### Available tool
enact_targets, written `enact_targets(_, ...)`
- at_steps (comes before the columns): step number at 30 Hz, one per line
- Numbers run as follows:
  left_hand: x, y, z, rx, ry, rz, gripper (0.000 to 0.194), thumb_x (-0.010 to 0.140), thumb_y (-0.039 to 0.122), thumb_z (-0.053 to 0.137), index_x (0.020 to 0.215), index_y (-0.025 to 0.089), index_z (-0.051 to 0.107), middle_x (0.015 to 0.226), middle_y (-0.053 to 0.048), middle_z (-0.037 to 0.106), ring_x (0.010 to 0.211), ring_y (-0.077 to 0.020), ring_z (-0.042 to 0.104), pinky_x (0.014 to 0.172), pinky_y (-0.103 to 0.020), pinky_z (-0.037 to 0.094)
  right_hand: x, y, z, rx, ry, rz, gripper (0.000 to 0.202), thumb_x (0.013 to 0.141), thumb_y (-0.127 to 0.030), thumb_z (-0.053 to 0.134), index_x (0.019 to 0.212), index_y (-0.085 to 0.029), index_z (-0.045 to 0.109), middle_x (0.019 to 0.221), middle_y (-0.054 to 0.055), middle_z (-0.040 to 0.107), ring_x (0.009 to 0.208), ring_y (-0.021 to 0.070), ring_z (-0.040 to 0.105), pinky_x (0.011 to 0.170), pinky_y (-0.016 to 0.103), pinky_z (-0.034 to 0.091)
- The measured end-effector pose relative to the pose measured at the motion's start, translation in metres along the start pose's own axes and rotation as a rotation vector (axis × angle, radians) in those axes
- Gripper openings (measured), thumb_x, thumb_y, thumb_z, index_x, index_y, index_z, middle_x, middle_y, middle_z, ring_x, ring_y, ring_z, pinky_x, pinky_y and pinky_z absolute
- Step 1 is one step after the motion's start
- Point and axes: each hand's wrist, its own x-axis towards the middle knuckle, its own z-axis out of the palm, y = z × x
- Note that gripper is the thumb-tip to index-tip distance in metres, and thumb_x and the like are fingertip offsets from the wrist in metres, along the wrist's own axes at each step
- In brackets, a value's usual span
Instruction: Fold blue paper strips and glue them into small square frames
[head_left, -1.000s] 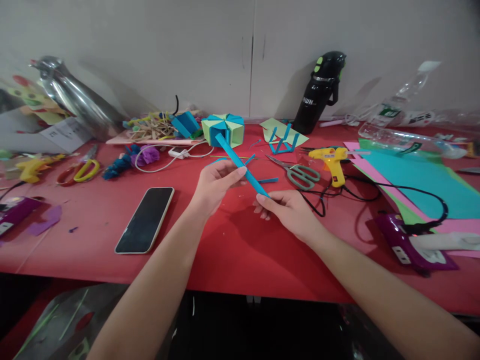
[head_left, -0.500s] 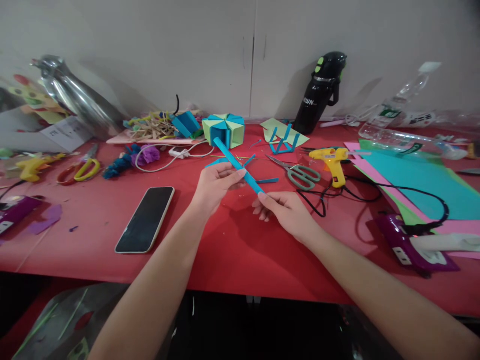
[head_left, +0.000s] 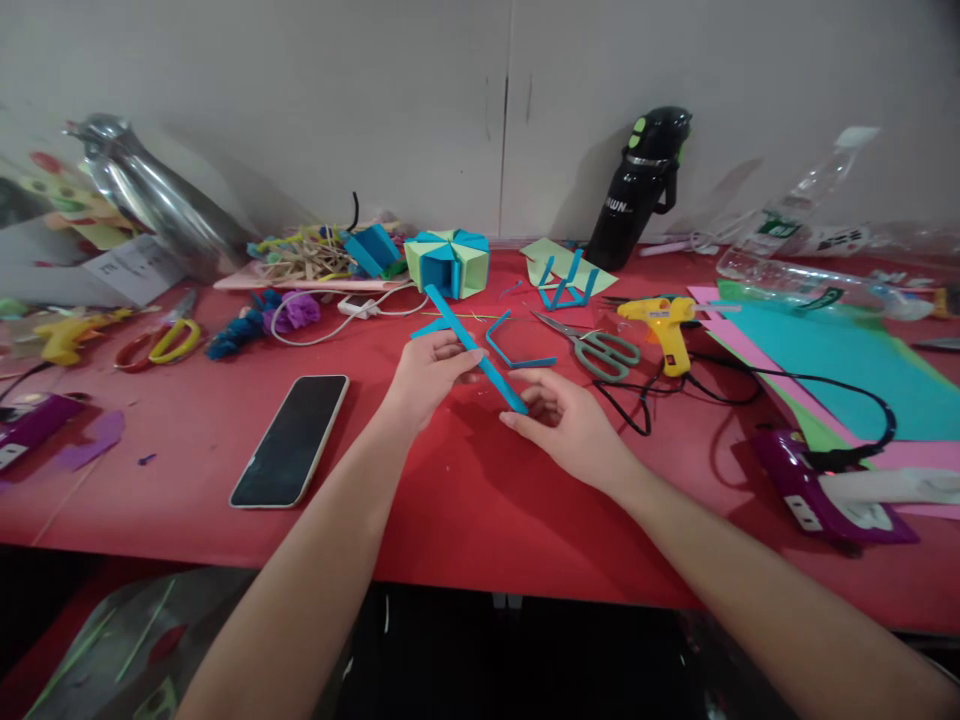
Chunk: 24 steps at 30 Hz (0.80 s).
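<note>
A long, narrow blue paper strip slants above the red table. My left hand pinches it near its middle between thumb and fingers. At the strip's lower end is my right hand, its thumb and fingers apart, the strip's tip between them without a visible grip. Just behind the hands lies a bent blue strip. Beyond the strip's far end stands a blue and light-green folded paper piece. More folded blue strips rest on light-green paper.
Green-handled scissors and a yellow glue gun with a black cord lie to the right. A phone is left of my arms. A black bottle, steel jug, coloured sheets and purple power strip surround the work area.
My right hand has loosened from the strip's lower end, its thumb and fingers parting. The strip has shifted slightly down and left, with my left hand still on it.
</note>
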Motion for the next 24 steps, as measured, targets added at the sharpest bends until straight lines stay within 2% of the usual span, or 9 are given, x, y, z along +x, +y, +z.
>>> enact_targets(3,0.001,-0.002,0.003,0.024,-0.009,0.025,0.021,0.074,0.028,0.081,0.089,0.015,0.072,0.087,-0.005,0.074,0.08,-0.017,0.071,0.076,-0.031,0.058,-0.001,0.001,0.001,-0.008,-0.017,-0.029,0.03,0.087,-0.034,0.071,0.114,-0.023,0.065,0.085,0.002,0.069,0.077,0.0179,0.067,0.072,0.032,0.055)
enact_targets(6,0.002,-0.005,0.006,0.067,-0.038,0.081,0.028,0.081,0.033,0.075,0.102,0.016,0.072,0.092,-0.006,0.075,0.082,-0.0184,0.072,0.078,-0.032,0.058,0.0,0.0,0.0,0.018,-0.017,-0.008,0.026,0.092,-0.035,0.063,0.114,-0.021,0.063,0.084,0.003,0.07,0.073,0.0176,0.068,0.07,0.033,0.056)
enact_targets(8,0.004,-0.008,0.007,0.151,-0.087,0.148,0.031,0.086,0.033,0.069,0.113,0.017,0.07,0.103,-0.008,0.076,0.091,-0.0202,0.072,0.082,-0.033,0.057,0.003,0.0,-0.004,0.026,0.005,0.0,0.024,0.094,-0.034,0.057,0.114,-0.02,0.062,0.085,0.003,0.071,0.068,0.0165,0.067,0.067,0.032,0.056)
enact_targets(10,0.01,-0.011,0.008,0.332,-0.091,0.234,0.029,0.09,0.029,0.063,0.115,0.018,0.071,0.113,-0.009,0.075,0.101,-0.0216,0.07,0.087,-0.033,0.055,0.007,0.003,-0.01,0.003,0.075,-0.013,0.023,0.094,-0.034,0.056,0.111,-0.02,0.062,0.084,0.004,0.071,0.063,0.0153,0.065,0.064,0.031,0.055)
enact_targets(13,0.025,-0.014,0.011,0.704,0.033,0.315,0.02,0.09,0.022,0.06,0.105,0.016,0.073,0.108,-0.011,0.075,0.095,-0.0222,0.068,0.086,-0.035,0.052,0.015,0.009,-0.022,-0.052,0.205,-0.028,0.02,0.092,-0.034,0.058,0.106,-0.019,0.061,0.081,0.004,0.072,0.059,0.0152,0.065,0.062,0.031,0.053)
enact_targets(16,0.048,-0.015,0.018,0.915,0.111,0.31,0.016,0.09,0.027,0.061,0.095,0.015,0.071,0.102,-0.014,0.073,0.091,-0.0252,0.066,0.086,-0.039,0.05,0.02,0.011,-0.033,-0.162,0.297,-0.053,0.016,0.091,-0.034,0.058,0.096,-0.019,0.06,0.074,0.004,0.072,0.058,0.0164,0.065,0.062,0.031,0.051)
enact_targets(20,0.073,-0.016,0.029,1.014,0.152,0.222,0.017,0.086,0.032,0.068,0.09,0.016,0.068,0.1,-0.017,0.07,0.097,-0.0303,0.065,0.085,-0.042,0.05,0.021,0.009,-0.041,-0.298,0.365,-0.083,0.013,0.089,-0.032,0.058,0.089,-0.02,0.058,0.067,0.003,0.07,0.057,0.0167,0.064,0.063,0.03,0.048)
enact_targets(24,0.082,-0.018,0.032,0.996,0.115,0.152,0.003,0.08,0.017,0.069,0.079,0.019,0.067,0.092,-0.013,0.071,0.092,-0.0286,0.066,0.083,-0.04,0.051,0.02,0.009,-0.045,-0.339,0.364,-0.087,0.01,0.087,-0.028,0.057,0.093,-0.019,0.058,0.064,0.001,0.067,0.054,0.0151,0.059,0.062,0.028,0.046)
